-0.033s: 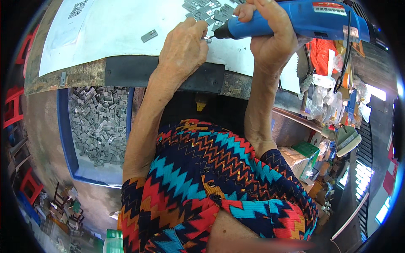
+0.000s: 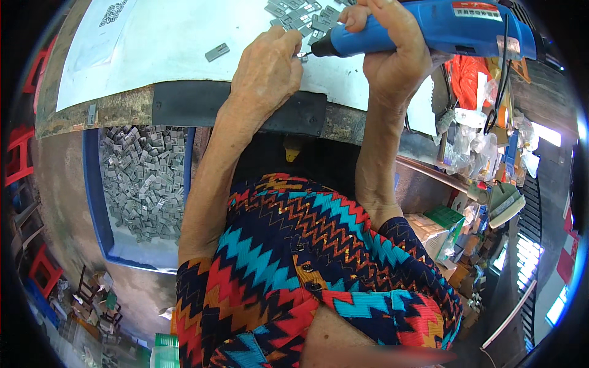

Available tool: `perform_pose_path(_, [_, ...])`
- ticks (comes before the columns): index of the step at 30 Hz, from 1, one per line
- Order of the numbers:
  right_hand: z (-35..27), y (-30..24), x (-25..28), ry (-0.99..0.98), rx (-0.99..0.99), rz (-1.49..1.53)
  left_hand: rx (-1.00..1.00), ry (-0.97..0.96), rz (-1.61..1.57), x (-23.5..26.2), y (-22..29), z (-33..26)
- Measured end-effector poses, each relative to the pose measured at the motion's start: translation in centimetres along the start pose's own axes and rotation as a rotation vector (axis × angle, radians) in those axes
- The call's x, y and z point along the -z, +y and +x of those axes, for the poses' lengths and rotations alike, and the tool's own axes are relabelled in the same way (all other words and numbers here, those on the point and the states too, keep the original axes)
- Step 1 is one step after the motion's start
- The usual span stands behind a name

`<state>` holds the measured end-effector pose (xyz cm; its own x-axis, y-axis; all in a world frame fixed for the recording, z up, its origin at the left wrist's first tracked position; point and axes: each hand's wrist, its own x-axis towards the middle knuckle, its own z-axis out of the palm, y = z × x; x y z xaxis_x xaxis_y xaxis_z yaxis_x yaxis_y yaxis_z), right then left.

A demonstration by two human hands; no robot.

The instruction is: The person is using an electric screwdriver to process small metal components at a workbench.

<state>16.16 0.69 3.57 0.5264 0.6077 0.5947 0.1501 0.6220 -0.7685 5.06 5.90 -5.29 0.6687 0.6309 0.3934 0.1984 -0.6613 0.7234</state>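
Observation:
My right hand (image 2: 399, 52) is wrapped round a blue electric screwdriver (image 2: 429, 27) lying nearly level, its black nose pointing left. The thin bit (image 2: 305, 54) reaches to the fingertips of my left hand (image 2: 265, 70). Those fingers are pinched on a small grey plastic piece (image 2: 302, 59), mostly hidden by the hand, over the white sheet (image 2: 178, 52). Just beyond the hands lies a pile of flat grey plastic pieces (image 2: 300, 15). One more grey piece (image 2: 217, 52) rests alone, left of my left hand.
Below the worktable's edge (image 2: 123, 110), at left, stands a blue bin (image 2: 98, 202) heaped with similar grey pieces (image 2: 144, 184). A black cord (image 2: 500, 92) hangs from the screwdriver. Plastic bags (image 2: 469, 138) and a red bag (image 2: 466, 80) crowd the right. Red stools (image 2: 20, 153) stand far left.

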Motion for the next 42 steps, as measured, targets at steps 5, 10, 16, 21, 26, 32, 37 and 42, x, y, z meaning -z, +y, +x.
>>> perform_pose_path(5, [-0.1, 0.2, -0.3, 0.006, -0.006, 0.042, 0.028, -0.017, 0.008, -0.1, 0.1, -0.1])
perform_pose_path(10, [-0.1, 0.2, -0.6, 0.033, -0.027, 0.020, 0.031, -0.037, 0.032, -0.1, 0.1, 0.0])
perform_pose_path(16, [-0.1, 0.3, -0.6, 0.011, -0.010, -0.007, 0.039, -0.002, -0.012, -0.2, 0.4, 0.1])
perform_pose_path(21, [-0.1, 0.4, -0.7, -0.007, 0.023, -0.055, 0.046, 0.003, -0.019, -0.2, 0.4, 0.0])
perform_pose_path(26, [-0.2, 0.3, -0.9, 0.072, -0.025, -0.135, 0.075, -0.059, 0.023, -0.1, 0.2, 0.1])
perform_pose_path(32, [-0.2, 0.7, -0.2, -0.008, -0.051, -0.072, 0.089, -0.084, 0.012, 0.1, 0.2, 0.4])
perform_pose_path(37, [-0.3, 1.0, -0.3, -0.095, -0.056, -0.231, 0.111, -0.068, -0.022, 0.3, 0.2, 0.4])
perform_pose_path(42, [-0.5, 2.5, 0.5, -0.062, 0.067, -0.391, 0.094, -0.042, -0.054, -0.1, 0.2, 0.5])
